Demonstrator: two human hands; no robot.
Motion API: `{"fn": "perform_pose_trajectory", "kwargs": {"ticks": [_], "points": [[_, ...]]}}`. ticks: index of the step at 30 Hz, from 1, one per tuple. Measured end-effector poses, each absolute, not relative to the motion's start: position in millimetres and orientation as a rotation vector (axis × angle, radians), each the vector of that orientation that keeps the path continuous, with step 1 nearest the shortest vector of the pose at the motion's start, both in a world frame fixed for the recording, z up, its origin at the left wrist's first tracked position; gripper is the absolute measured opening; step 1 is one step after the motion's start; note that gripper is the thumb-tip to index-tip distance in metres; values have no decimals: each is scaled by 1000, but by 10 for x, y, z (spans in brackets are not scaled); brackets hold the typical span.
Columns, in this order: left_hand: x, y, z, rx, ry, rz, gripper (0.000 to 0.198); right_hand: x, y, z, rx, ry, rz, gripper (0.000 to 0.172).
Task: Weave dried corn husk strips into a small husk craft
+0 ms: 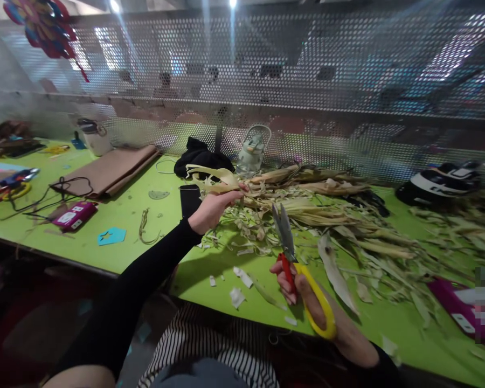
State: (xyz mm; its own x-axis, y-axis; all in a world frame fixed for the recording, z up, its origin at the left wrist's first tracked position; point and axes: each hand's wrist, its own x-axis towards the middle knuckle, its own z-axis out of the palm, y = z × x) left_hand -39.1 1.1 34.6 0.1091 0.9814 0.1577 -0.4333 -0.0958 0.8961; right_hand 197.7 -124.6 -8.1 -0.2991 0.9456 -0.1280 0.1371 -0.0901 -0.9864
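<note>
My left hand (213, 209) is closed on a pale strip of dried corn husk (222, 177), held up over the table with its loose ends curling to the left. My right hand (303, 293) grips a pair of scissors (285, 237) with one red and one yellow handle loop. The blades point up and away from me, slightly apart, with nothing between them. Beyond both hands spreads a heap of dried husks (327, 213) and shreds. One broad husk piece (335, 272) lies just right of the scissors, and white scraps (237, 297) lie to their left.
The green table (125, 258) ends at a perforated metal screen (286, 70). On the left are a brown paper bag (109, 167), a purple box (75, 215) with a cord, and other scissors (12, 191). A bottle (253, 151), black cloth (202, 156) and cap (438, 183) stand at the back.
</note>
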Motion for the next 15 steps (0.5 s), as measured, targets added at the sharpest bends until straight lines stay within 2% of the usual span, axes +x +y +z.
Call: {"fn": "perform_pose_trajectory", "kwargs": {"ticks": [3, 6, 8, 11, 15], "points": [[-400, -1, 408, 967, 750, 1306, 19, 1912, -1228, -142, -1180, -1367, 1682, 66], [-428, -33, 526, 949, 717, 1247, 16, 1804, -1120, -148, -1164, -1187, 1870, 73], [-482, -49, 605, 971, 690, 1248, 11, 1803, -988, -107, -1166, -1078, 1789, 76], [-606, -38, 657, 1018, 709, 1311, 8, 2020, -796, -73, -1191, -996, 1563, 70], [-710, 22, 582, 929, 827, 1367, 10, 2483, -778, -180, -1449, -1280, 1540, 64]]}}
